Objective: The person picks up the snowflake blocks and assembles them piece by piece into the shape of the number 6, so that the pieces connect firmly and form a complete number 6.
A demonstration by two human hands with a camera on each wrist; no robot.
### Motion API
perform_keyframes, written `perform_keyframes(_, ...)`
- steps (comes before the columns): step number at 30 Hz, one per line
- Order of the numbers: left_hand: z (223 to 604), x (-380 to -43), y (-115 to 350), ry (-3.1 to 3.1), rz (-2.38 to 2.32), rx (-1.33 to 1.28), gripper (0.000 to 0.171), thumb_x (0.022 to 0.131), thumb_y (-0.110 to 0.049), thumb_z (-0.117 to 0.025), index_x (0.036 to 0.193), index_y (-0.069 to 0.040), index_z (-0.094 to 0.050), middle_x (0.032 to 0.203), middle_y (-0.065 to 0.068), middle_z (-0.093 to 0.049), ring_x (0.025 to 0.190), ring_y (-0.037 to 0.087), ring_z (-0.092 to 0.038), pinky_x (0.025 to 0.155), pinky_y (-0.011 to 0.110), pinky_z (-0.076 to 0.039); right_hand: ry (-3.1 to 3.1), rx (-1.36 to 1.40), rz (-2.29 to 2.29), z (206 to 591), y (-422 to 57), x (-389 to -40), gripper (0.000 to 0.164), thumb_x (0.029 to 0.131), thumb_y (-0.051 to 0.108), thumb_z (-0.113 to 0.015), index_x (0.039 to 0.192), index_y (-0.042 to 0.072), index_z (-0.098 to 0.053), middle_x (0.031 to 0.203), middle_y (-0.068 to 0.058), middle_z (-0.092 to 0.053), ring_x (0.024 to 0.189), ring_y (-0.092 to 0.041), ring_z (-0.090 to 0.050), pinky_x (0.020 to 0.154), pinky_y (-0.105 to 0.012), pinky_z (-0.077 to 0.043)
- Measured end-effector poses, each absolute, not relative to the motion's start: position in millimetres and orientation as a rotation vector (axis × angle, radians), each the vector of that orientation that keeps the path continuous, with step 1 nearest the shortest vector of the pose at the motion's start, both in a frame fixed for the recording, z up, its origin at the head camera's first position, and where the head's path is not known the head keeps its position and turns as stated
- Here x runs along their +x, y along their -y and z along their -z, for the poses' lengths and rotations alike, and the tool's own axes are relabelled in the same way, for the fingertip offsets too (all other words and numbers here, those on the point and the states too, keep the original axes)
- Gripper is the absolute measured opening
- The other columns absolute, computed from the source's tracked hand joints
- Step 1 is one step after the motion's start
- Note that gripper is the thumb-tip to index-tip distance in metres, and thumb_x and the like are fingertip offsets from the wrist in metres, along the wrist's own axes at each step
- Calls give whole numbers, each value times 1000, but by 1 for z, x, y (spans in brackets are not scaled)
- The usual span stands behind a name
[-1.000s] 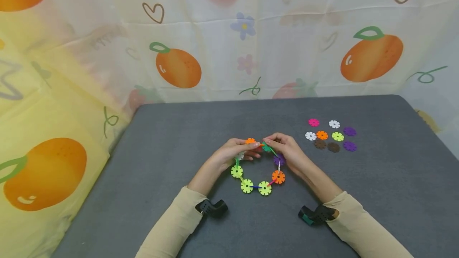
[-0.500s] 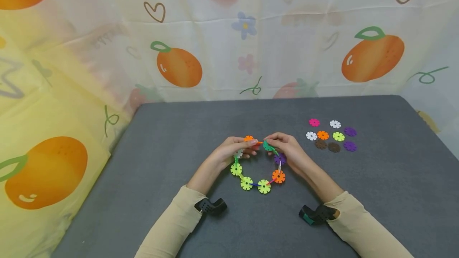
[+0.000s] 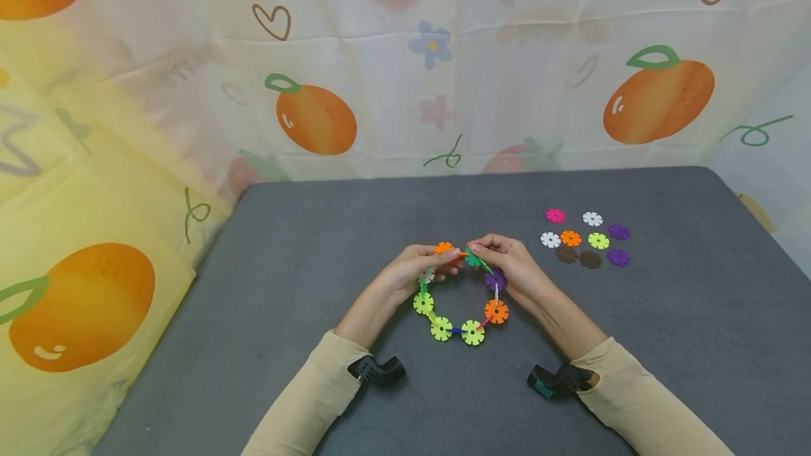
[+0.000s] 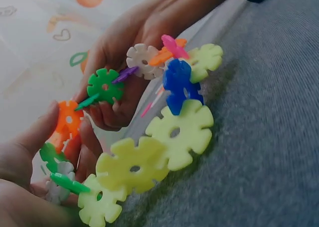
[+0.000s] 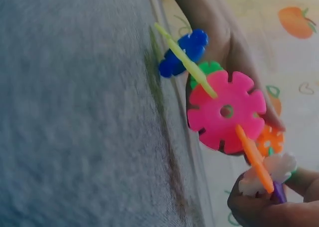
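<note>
Both hands are working at the far side of the disc ring (image 3: pixel 441 329), which is sitting between the forearms, around the middle of the worktop (image 3: pixel 304 245). The left hand (image 3: pixel 410 267) is pinching an orange disc (image 4: pixel 70 111), and the right hand (image 3: pixel 516 266) is gripping the teal disc (image 3: pixel 472 259) just beside it. And here's the change: compared with half a second ago, the near side of the ring is sitting slightly further right, and the left hand is edging a touch closer to its partner. That's narrowing the space at the far side, which is probably helping the work at this joint. In the left wrist view the teal disc is showing edge-on and appearing to meet the orange one, but the slots are staying too hard to read: I'm not able to tell whether they're locking. The rest of the loop is hanging together, lime discs along the near edge. Off to the right, nine loose discs (image 3: pixel 598 241) are lying flat, well apart from the ring.
</note>
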State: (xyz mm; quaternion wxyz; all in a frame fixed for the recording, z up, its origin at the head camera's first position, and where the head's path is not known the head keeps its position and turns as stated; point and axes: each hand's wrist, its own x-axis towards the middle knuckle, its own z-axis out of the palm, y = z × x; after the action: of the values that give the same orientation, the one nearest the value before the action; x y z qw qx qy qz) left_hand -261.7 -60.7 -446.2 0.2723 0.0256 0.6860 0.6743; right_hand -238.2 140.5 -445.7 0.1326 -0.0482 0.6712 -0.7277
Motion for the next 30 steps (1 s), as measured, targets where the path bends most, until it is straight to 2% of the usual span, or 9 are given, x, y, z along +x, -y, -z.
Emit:
perform_keyframes(2,445,-261,59,-1912,-1793,121,19,92,-22,-69,94,-3,-75,76,-6,-72,80,11,-65,69,24,-50,-1947,-123,2131,445,-140,-237,11,98,20,-60,91,12,-63,99,5,-68,87,-7,-59,76,-20,-50)
perform_keyframes(6,442,-261,62,-2003,-1721,196,28,91,-28,-70,99,-2,-74,74,-3,-72,75,12,-65,66,25,-53,-1994,-128,2101,443,-139,-236,13,98,23,-61,93,11,-64,106,2,-66,91,-9,-58,79,-22,-49)
perform_keyframes(10,438,-266,72,-1932,-1707,232,36,95,-32,-64,117,-4,-69,98,8,-74,81,17,-70,74,32,-60,-2050,-153,1991,439,-146,-241,28,98,28,-59,110,3,-62,113,-3,-65,93,-9,-59,83,-24,-51)
perform_keyframes(13,436,-269,81,-1974,-1653,270,37,97,-31,-61,126,-9,-65,122,9,-68,99,17,-69,85,36,-59,-2087,-160,1882,437,-157,-246,38,99,25,-58,123,-4,-58,125,-13,-61,98,-7,-60,89,-26,-52)
perform_keyframes(16,434,-271,88,-2082,-1558,334,34,97,-25,-61,126,-9,-65,129,10,-65,110,18,-65,90,36,-58,-2148,-212,1757,437,-169,-249,37,100,19,-55,127,-7,-57,133,-22,-56,101,-6,-60,93,-28,-52)
perform_keyframes(19,432,-271,91,-2184,-1458,422,31,97,-19,-61,125,-6,-65,126,13,-67,107,21,-67,85,35,-60,-2230,-272,1632,437,-176,-251,33,100,14,-51,124,-7,-60,131,-25,-57,95,-10,-62,89,-31,-55)
perform_keyframes(24,429,-268,91,-2334,-1306,489,28,96,-19,-62,119,-3,-68,103,15,-73,80,15,-69,68,29,-59,-2348,-321,1472,436,-181,-252,29,100,12,-52,120,-4,-65,125,-24,-63,86,-15,-59,76,-30,-54)
perform_keyframes(30,432,-268,93,-2259,-1427,394,21,93,-6,-64,111,3,-70,91,17,-73,69,13,-67,68,32,-61,-2406,-390,1373,434,-184,-253,25,97,11,-59,113,-5,-68,108,-22,-69,81,-15,-58,69,-28,-53)
